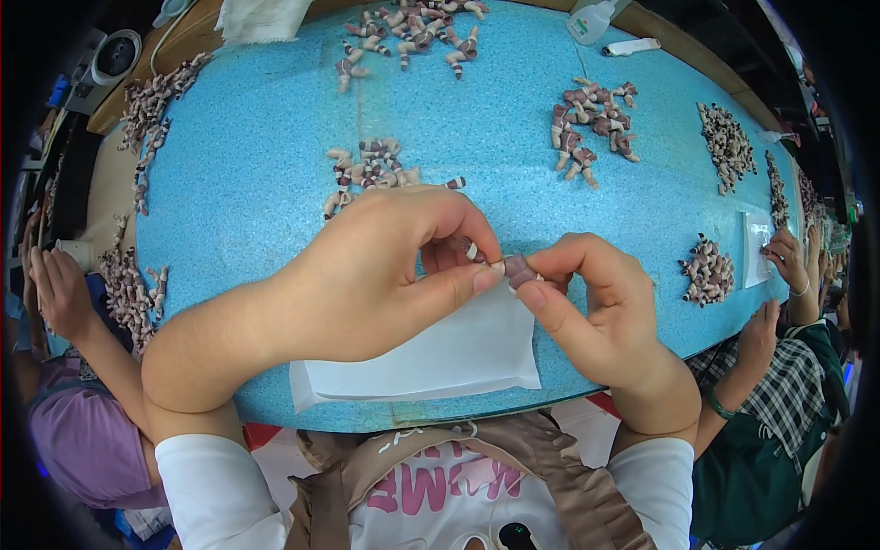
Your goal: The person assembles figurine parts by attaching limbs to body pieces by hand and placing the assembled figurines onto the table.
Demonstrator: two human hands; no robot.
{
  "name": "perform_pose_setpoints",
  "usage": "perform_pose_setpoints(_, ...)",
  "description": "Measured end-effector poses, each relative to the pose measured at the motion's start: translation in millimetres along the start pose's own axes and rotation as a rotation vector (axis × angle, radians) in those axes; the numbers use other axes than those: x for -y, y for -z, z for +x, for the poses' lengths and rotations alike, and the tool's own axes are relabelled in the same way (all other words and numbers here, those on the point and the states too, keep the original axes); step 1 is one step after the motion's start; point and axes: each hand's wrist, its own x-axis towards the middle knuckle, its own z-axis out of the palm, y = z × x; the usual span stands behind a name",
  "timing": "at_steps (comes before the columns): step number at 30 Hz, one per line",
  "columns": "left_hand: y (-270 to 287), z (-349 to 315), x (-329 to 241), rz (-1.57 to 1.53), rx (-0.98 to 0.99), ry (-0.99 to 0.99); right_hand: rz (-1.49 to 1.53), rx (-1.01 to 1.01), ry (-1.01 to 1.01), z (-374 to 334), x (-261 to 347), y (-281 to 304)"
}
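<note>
Above a white paper-lined tray [431,362], my two hands meet fingertip to fingertip. My right hand [600,307] pinches a small mauve figurine body [520,271] between thumb and forefinger. Closed beside it, my left hand [385,270] has its thumb and forefinger at the body's left end; whatever lies in that pinch is hidden. Tucked under the curled left fingers is a small figurine limb [472,250] with a white band and a dark tip. Just beyond my left hand lies a loose heap of beige and mauve figurine limbs [371,167].
More figurine parts lie in a far heap [417,32], a right-hand heap of bodies [591,128] and piles along both sides. A clear squeeze bottle [591,23] and a white marker-like stick [631,47] stand at the back. Other people's hands work at left [62,293] and right [786,261].
</note>
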Motion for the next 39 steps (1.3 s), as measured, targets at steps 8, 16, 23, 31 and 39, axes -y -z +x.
perform_pose_setpoints(8, -5.2, 0.2, -0.6, -0.230, -0.061, -0.020, 0.097, 0.001, 0.012, -1.3, -0.1, -4.0)
perform_pose_setpoints(16, -7.8, 3.7, 12.4, 0.505, -0.040, -0.548, -0.162, 0.069, 0.186, 1.8, 2.2, -4.8)
perform_pose_setpoints(23, -17.2, 5.6, 14.0, 0.412, -0.019, -0.560, -0.266, 0.073, 0.284, -2.2, 6.3, -6.8)
perform_pose_setpoints(31, -17.6, 5.2, 18.0, 0.479, 0.004, -0.461, -0.414, 0.040, 0.306, -2.6, 3.8, -10.7)
perform_pose_setpoints(39, 12.3, 14.4, 5.6, 0.438, -0.332, -0.234, -0.510, -0.223, 0.171, 16.9, -11.7, 21.5)
